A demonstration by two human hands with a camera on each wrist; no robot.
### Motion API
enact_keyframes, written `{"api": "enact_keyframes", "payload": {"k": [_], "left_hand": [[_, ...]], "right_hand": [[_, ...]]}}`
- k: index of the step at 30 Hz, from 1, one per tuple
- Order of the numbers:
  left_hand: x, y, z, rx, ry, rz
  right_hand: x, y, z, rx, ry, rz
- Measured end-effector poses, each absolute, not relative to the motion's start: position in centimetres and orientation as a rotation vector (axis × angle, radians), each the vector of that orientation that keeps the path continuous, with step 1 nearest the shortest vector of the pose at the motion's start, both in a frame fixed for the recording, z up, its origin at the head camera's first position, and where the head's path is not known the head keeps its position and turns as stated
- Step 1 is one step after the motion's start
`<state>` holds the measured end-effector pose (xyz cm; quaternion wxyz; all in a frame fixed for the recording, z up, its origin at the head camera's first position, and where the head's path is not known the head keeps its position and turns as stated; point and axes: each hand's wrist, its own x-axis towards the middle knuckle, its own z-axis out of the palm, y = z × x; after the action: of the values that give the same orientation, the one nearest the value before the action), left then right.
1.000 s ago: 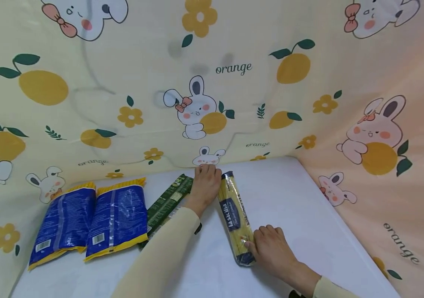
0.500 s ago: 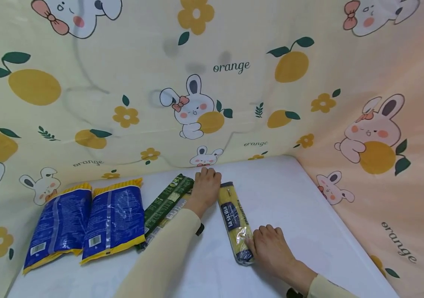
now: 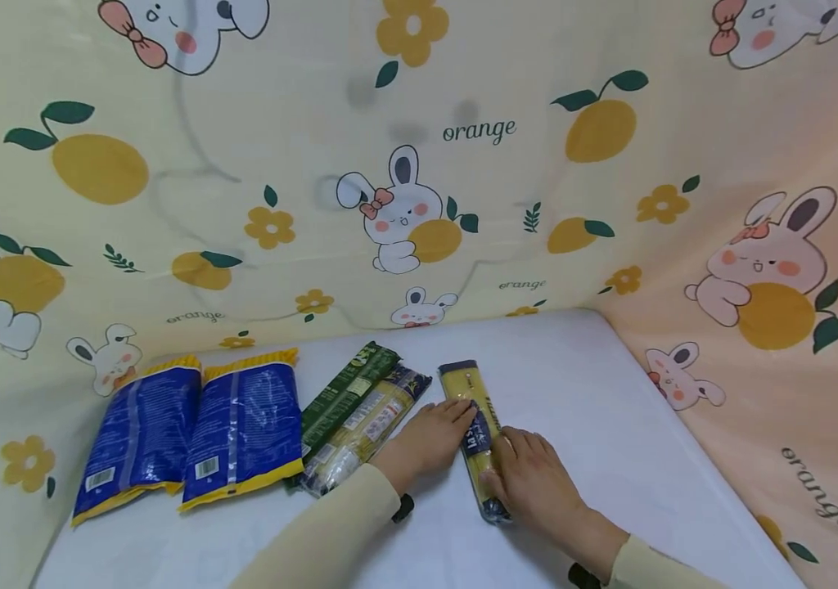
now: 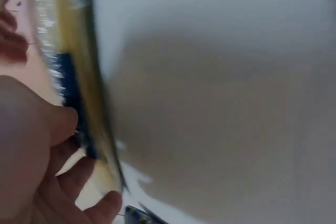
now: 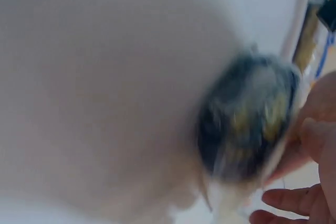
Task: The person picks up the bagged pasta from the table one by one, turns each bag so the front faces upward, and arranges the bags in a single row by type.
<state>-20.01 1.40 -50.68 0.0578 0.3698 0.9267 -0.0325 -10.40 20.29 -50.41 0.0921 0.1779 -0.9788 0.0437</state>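
The pasta pack (image 3: 475, 442) is located at the middle of the desk (image 3: 596, 425), its long side pointing away from the person and its far end leaning slightly left. Its near part is gripped by the right hand (image 3: 537, 483), with the thumb laid over the face and the fingers set along the right edge. The label is partly covered by the left hand (image 3: 430, 438); its fingers are seen extended and loosely spread, not wrapped round the pack. Both wrist views are blurred; whether the pack's underside is fully in contact with the desk cannot be told. To the left, a clear pack (image 3: 371, 421) and a green pack (image 3: 334, 401) are laid side by side at a slant. Farther left, 2 blue packs (image 3: 244, 425) with yellow ends are placed next to each other. The desk is backed by a cloth (image 3: 279, 139) printed with rabbits and oranges.
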Motion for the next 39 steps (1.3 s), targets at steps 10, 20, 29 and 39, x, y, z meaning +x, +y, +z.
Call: {"api": "enact_keyframes", "payload": {"k": [10, 20, 29, 39], "left_hand": [[-20.0, -2.7, -50.0, 1.097, 2.9, 0.057], [-20.5, -11.7, -48.3, 1.013, 2.939, 0.095], [-20.2, -16.1, -49.1, 1.002, 2.832, 0.022], [-20.5, -16.4, -49.3, 0.938, 2.798, -0.005]], "right_hand": [[-10.7, 18.5, -52.0, 0.598, -3.1, 0.196], [-12.0, 19.4, -51.9, 0.573, -3.107, 0.143], [-14.2, 22.1, -52.2, 0.478, -3.068, 0.19], [-17.6, 27.9, -52.6, 0.245, -3.144, 0.257]]}}
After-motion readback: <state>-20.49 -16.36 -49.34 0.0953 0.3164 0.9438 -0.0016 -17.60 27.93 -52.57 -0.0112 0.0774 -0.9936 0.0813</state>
